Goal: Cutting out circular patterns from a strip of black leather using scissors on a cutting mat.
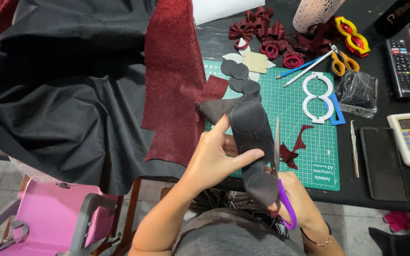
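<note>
We see the left hand pinching a dark grey fabric strip of joined circles above the green cutting mat on the worktop; the right hand has its grip clenched on purple-handled scissors, blades alongside the strip's right edge. Red glitter sheet lies left.

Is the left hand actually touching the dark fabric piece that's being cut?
Touching. The head view shows the left hand pinching the dark fabric piece, thumb and forefinger pressed on its surface, while the scissors in the right hand run along its edge.
</note>
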